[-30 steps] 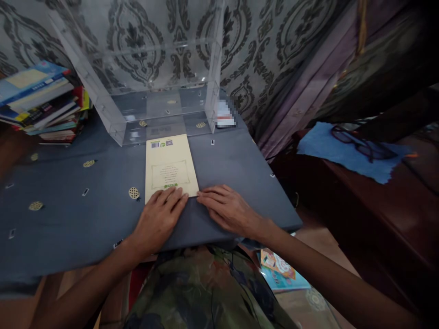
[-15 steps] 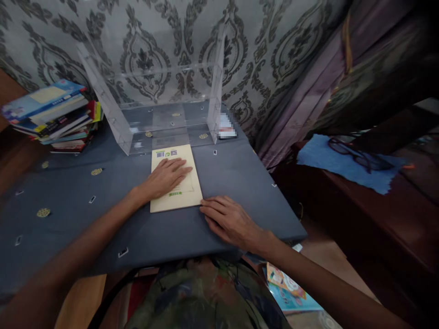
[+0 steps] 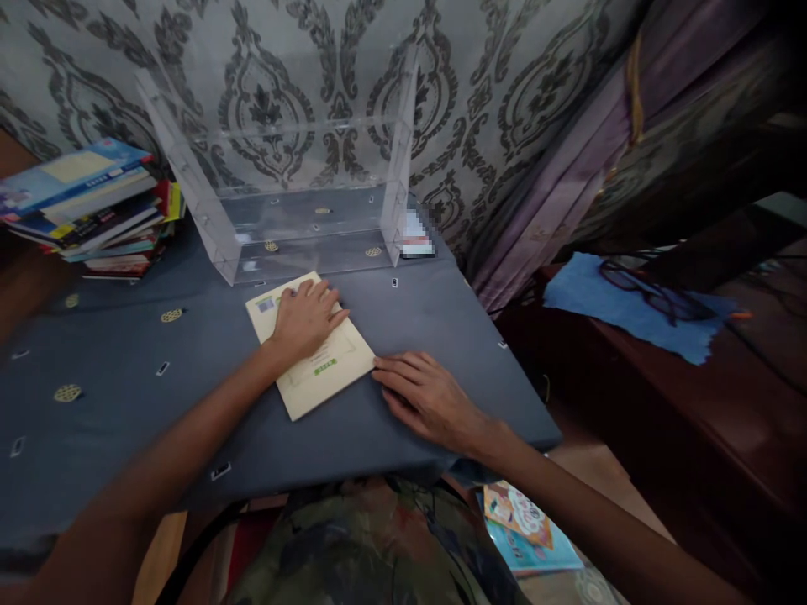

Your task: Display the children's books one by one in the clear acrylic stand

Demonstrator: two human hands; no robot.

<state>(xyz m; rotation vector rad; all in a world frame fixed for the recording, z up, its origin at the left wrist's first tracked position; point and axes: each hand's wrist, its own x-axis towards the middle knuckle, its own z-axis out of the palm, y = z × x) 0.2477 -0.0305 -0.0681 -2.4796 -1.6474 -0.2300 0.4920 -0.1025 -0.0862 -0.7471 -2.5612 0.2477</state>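
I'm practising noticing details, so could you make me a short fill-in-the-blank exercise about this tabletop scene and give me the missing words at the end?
1. The left hand lies on ____ of the cream-coloured book.
2. The right hand is at one ____ of that book, where two edges meet.
3. The eyeglasses lie on a cloth whose colour is ____.
4. The yellow fruits printed on the tablecloth are ____.

Missing words: top; corner; blue; pineapples.
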